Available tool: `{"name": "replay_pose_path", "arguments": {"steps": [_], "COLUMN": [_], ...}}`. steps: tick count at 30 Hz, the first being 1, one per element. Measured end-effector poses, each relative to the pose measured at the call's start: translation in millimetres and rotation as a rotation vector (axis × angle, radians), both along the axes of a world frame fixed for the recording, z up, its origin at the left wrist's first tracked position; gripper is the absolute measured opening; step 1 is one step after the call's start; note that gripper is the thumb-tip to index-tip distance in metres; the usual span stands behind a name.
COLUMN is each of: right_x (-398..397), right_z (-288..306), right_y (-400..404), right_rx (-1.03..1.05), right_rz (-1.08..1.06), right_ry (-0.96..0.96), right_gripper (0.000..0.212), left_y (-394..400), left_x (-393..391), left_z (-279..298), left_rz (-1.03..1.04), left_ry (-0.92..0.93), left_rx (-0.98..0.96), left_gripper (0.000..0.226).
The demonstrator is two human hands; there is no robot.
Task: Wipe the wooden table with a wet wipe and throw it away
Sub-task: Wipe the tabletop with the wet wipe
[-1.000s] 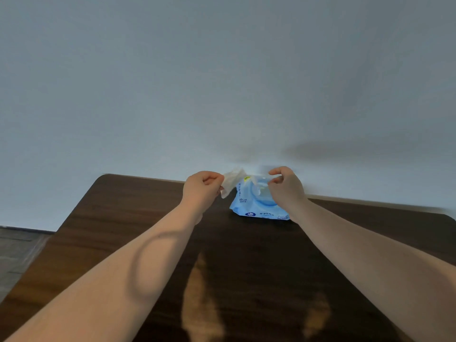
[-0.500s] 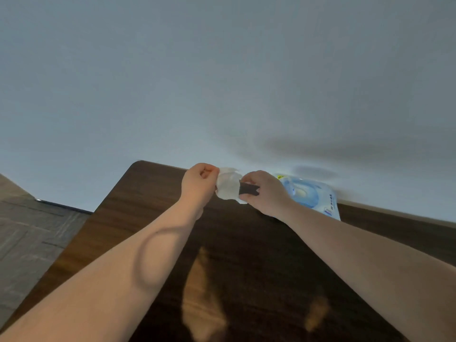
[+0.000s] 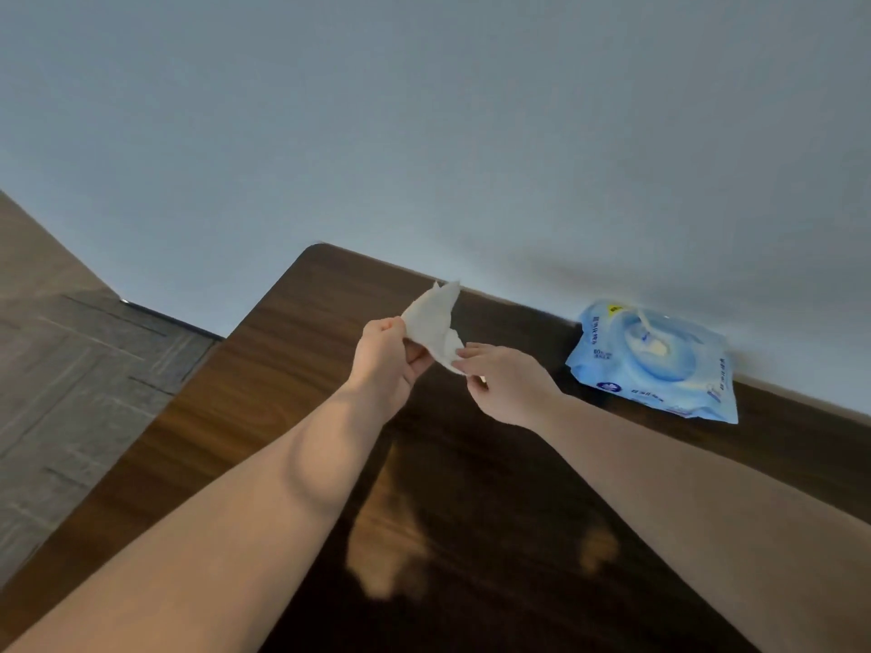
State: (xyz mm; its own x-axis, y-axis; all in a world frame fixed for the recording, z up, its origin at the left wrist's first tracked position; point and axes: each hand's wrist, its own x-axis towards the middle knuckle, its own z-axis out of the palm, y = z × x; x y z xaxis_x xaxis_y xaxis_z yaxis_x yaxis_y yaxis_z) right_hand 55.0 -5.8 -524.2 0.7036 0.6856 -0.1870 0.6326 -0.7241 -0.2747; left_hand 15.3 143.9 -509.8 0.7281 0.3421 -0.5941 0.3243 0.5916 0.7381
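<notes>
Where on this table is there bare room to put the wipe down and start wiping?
The wooden table is bare from its far-left corner down the left edge, and across the near middle under both forearms. The only clutter is the blue wipes pack against the wall, far right. Left hand and right hand hold the wet wipe above the far-middle.

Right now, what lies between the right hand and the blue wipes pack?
Nothing: the head view shows only bare dark wood of the table between the right hand and the wipes pack.
</notes>
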Motion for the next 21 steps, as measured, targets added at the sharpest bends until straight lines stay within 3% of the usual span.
{"name": "replay_pose_path", "arguments": {"steps": [3, 6, 9, 12, 15, 19, 21], "right_x": [-2.9, -1.5, -0.1, -5.2, -14.8, -11.2, -2.2], "right_z": [-14.0, -32.2, -54.0, -73.5, -89.4, -100.4, -99.8], "right_y": [9.1, 23.4, 48.5, 76.8, 103.9, 138.2, 154.3], "right_rx": [0.098, 0.137, 0.042, -0.11, -0.162, -0.151, -0.168], "right_rz": [-0.105, -0.144, -0.112, 0.026, 0.014, -0.046, -0.03], "right_ry": [0.138, 0.177, 0.165, 0.118, 0.106, 0.088, 0.105], "right_gripper": [0.042, 0.043, 0.045, 0.054, 0.064, 0.067, 0.067], "left_y": [15.7, 40.8, 63.2, 76.7, 91.8, 126.6, 137.9], "left_x": [-4.4, -14.7, -27.2, -34.1, -43.1, -68.4, -81.9], "left_z": [-25.9, -60.4, -78.3, -75.1, -74.5, -87.2, -93.9], "left_rz": [0.046, -0.016, -0.115, -0.235, -0.402, -0.822, -0.942], "left_ry": [0.166, 0.274, 0.343, 0.364, 0.376, 0.531, 0.587], "left_rx": [0.073, 0.314, 0.575, 0.815, 1.055, 1.427, 1.477], "left_gripper": [0.01, 0.019, 0.007, 0.027, 0.05, 0.085, 0.099]}}
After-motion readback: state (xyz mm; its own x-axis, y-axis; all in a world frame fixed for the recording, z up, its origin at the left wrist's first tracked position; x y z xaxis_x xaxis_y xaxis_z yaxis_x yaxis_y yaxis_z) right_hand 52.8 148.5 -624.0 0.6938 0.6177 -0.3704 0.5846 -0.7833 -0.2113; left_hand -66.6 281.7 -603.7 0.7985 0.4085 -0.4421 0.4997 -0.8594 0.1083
